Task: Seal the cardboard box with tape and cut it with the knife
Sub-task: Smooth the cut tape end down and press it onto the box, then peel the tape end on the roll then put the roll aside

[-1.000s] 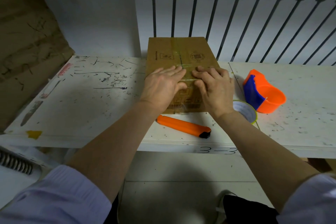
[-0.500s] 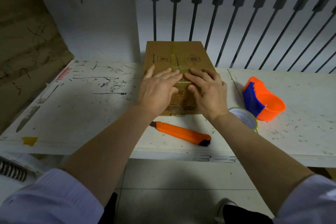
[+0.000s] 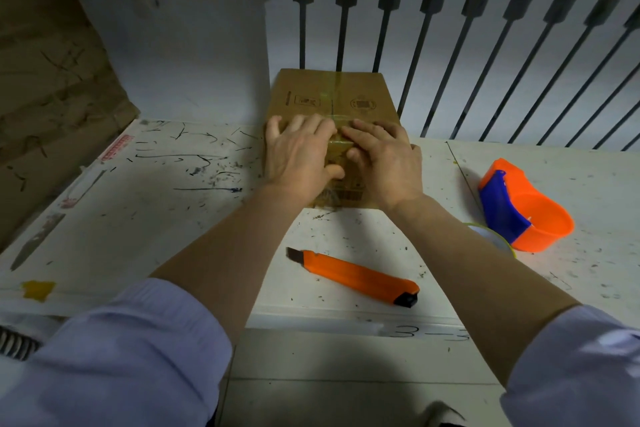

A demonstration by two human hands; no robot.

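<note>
The left hand point(image 3: 299, 156) lies palm-down on top of the cardboard box point(image 3: 332, 104), fingers loosely spread and flat, its thumb tucked toward the middle of the lid. The right hand point(image 3: 384, 158) lies just beside it, also flat and spread, with the fingertips of both hands nearly meeting over the glossy strip of clear tape point(image 3: 335, 90) that runs along the centre seam of the box. Neither hand grips anything; both press down on the taped lid. The box sits on the white, ink-scuffed table point(image 3: 166, 204), toward its far edge, against a white wall with dark metal bars point(image 3: 429, 10) behind it. Between the forearms, nearer the person, the orange utility knife point(image 3: 353, 276) lies flat on the table, apart from the box, its short blade end pointing left and its black cap to the right. To the right, an orange-and-blue tape dispenser point(image 3: 523, 210) stands on the table, and a roll of tape point(image 3: 491, 237) shows partly behind the right forearm, touching or just beside the dispenser. Pale lilac sleeves point(image 3: 131, 350) are rolled back at both elbows.
</note>
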